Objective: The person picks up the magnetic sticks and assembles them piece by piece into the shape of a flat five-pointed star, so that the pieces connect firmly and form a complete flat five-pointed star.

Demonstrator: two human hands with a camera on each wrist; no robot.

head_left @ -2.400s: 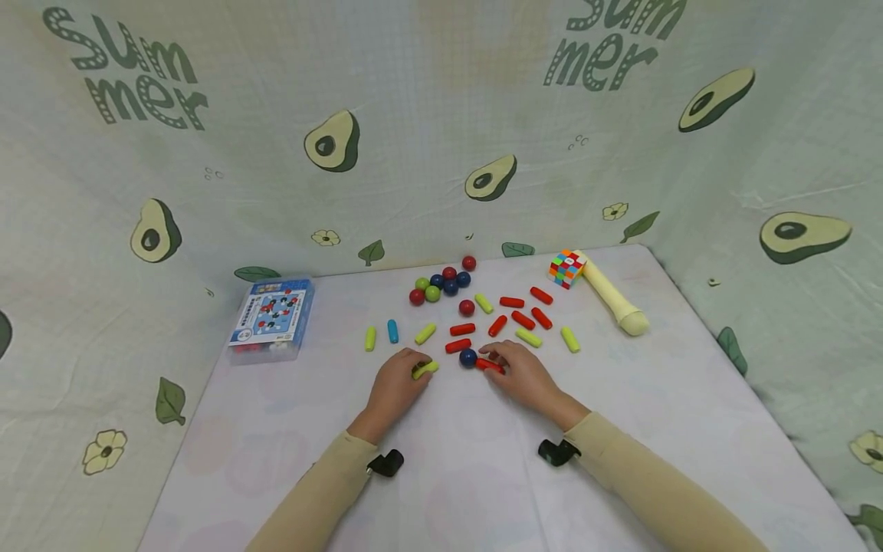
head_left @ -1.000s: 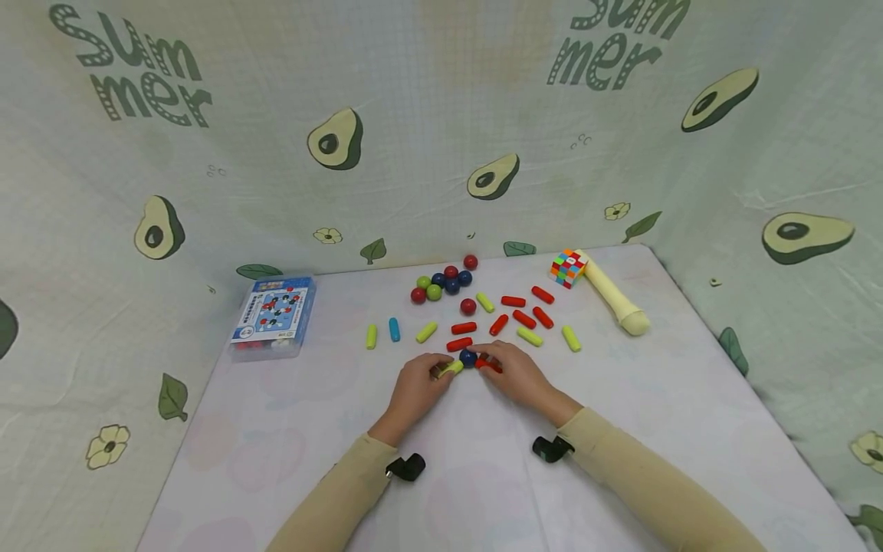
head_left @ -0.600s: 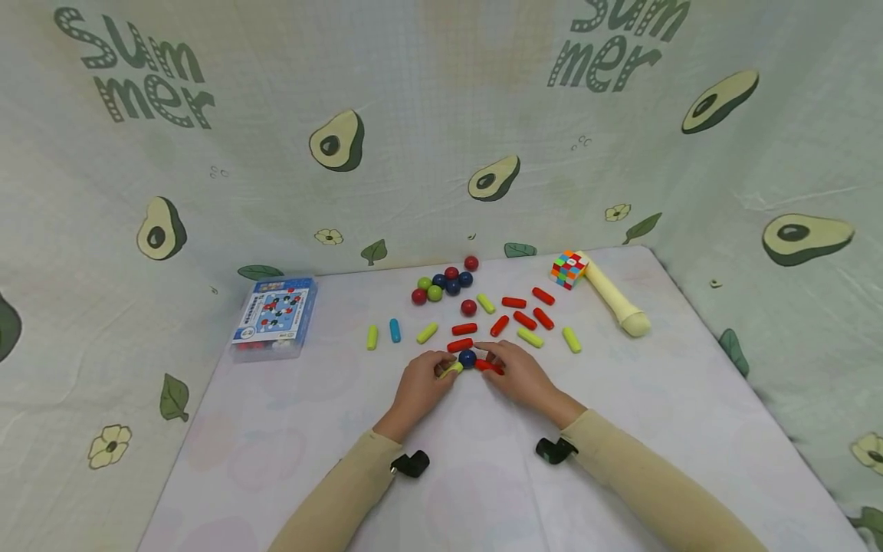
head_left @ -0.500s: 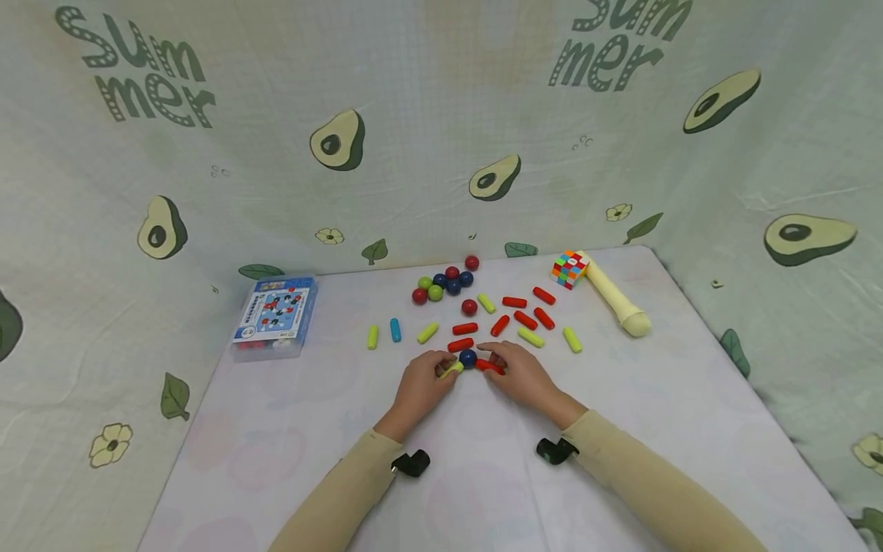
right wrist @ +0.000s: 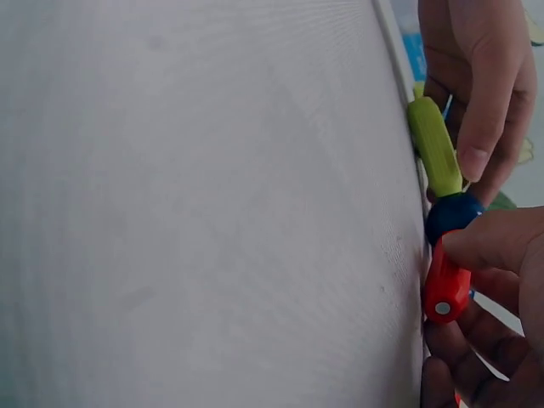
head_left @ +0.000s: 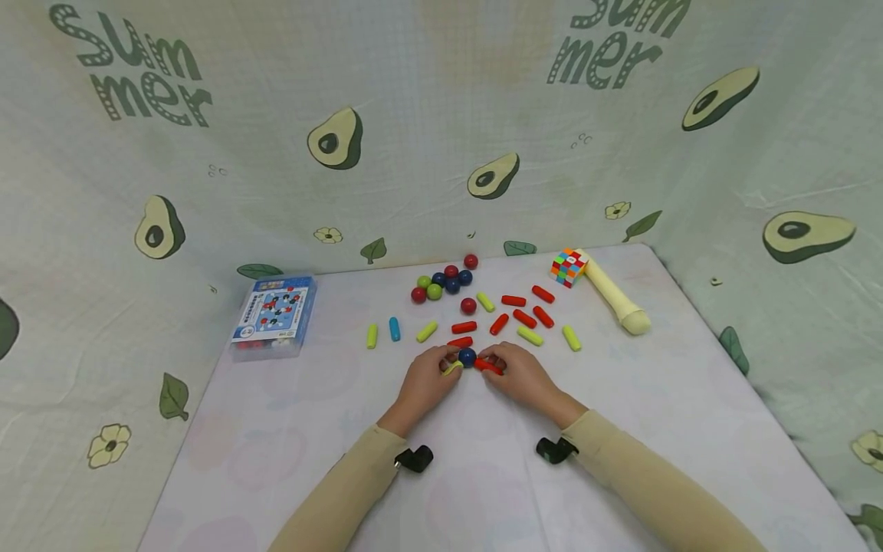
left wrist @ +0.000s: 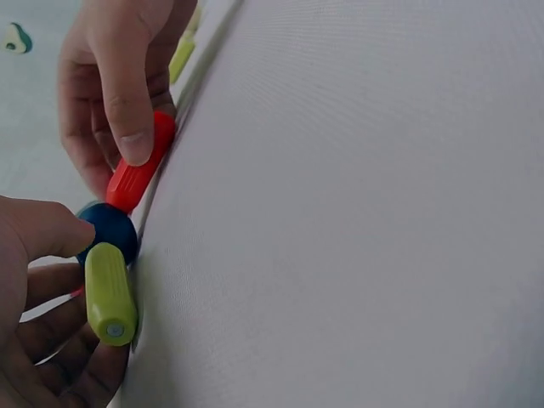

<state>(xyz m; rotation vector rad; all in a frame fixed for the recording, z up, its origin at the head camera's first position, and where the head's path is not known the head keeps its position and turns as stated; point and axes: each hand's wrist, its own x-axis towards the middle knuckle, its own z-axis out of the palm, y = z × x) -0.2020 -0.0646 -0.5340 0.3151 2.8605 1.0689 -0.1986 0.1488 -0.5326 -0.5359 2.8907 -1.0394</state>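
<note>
The left hand (head_left: 422, 386) is pinching a green stick (head_left: 452, 369) against the blue ball (head_left: 467, 357) at its 8 o'clock. The right hand (head_left: 519, 376) is pinching a red stick (head_left: 488, 366) against the ball's 4 o'clock. All three are sitting mid-table (head_left: 483, 475). Loose sticks and balls are lying toward 12 o'clock, a blue box (head_left: 274, 316) at 10 o'clock, a colour cube (head_left: 568, 267) at 1 o'clock.
</note>
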